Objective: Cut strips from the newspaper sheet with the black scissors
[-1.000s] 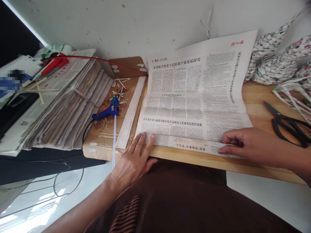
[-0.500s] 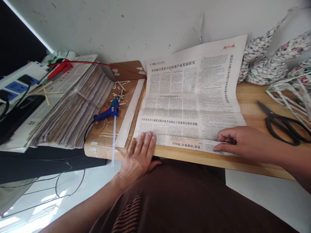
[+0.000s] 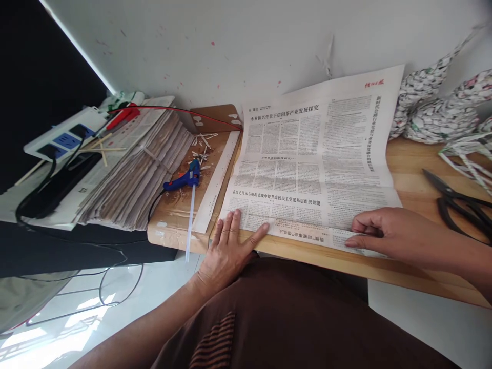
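A large newspaper sheet (image 3: pixel 284 169) lies on the wooden table, its far part leaning up against the wall. Its near edge is folded over in a narrow strip. My left hand (image 3: pixel 232 246) rests on the sheet's near left corner, fingers flat and thumb spread out on the strip. At the near right, my right hand (image 3: pixel 384 233) pinches the folded edge between thumb and curled fingers.
Black scissors (image 3: pixel 457 200) lie at the right, before woven paper shapes (image 3: pixel 442 120). Left of the sheet, a blue glue gun (image 3: pixel 184 179) sits on cardboard (image 3: pixel 172 225) with paper scraps. Beyond it are a newspaper stack (image 3: pixel 142 179) and a white power strip (image 3: pixel 61 136).
My left thumb has moved up from below the table edge onto the folded strip. My right hand keeps its pinch on the edge. The whole view has shifted slightly.
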{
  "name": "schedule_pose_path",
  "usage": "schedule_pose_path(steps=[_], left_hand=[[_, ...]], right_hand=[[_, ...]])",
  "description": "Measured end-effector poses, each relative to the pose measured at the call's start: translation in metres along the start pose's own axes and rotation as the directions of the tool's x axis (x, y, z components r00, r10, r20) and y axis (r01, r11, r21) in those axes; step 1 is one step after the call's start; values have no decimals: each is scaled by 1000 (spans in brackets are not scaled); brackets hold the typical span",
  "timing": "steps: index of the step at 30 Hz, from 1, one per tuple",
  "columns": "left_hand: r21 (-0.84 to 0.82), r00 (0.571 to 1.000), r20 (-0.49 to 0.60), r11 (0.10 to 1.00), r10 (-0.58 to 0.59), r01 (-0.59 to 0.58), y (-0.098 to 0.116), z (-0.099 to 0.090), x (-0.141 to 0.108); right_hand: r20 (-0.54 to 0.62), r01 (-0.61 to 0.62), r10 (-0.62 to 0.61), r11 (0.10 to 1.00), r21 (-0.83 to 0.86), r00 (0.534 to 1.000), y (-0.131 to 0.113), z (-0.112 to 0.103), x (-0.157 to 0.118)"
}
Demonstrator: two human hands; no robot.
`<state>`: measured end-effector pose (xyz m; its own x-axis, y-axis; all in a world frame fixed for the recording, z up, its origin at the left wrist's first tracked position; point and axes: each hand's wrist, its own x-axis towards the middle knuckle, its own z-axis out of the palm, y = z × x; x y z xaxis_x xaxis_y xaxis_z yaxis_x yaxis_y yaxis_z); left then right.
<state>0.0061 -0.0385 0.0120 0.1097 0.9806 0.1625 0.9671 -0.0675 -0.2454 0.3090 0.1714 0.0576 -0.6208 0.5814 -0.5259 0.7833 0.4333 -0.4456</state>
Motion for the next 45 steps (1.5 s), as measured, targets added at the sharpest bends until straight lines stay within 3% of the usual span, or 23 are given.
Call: schedule_pose_path(steps=[14, 19, 23, 28, 31, 34, 39, 45], left_hand=[[16, 994, -100, 999, 44, -43, -1, 3, 2], [-150, 990, -126, 985, 63, -82, -21, -10, 6], [-339, 985, -152, 940, -81, 25, -41, -18, 20], [-416, 985, -82, 904, -149, 103, -51, -20, 44], [-512, 990, 44, 848, -133, 137, -54, -21, 55], [-572, 969, 174, 782, -178, 246, -59, -21, 60], [-566, 941, 149, 754, -303, 333, -61, -16, 56], [-455, 954, 143, 839, -264, 300, -59, -15, 54]], right_hand=[[67, -38, 39, 999, -17, 997, -7, -6, 4], [61, -35, 36, 999, -18, 997, -6, -5, 5], [56, -43, 45, 999, -22, 997, -4, -4, 5], [54, -47, 48, 999, -23, 997, -4, -3, 5], [61, -61, 62, 998, -24, 996, -5, -4, 6], [68, -74, 75, 997, -17, 995, -6, -5, 7], [73, -73, 76, 996, -46, 994, -9, -6, 6], [88, -117, 124, 990, -81, 988, -15, -7, 5]])
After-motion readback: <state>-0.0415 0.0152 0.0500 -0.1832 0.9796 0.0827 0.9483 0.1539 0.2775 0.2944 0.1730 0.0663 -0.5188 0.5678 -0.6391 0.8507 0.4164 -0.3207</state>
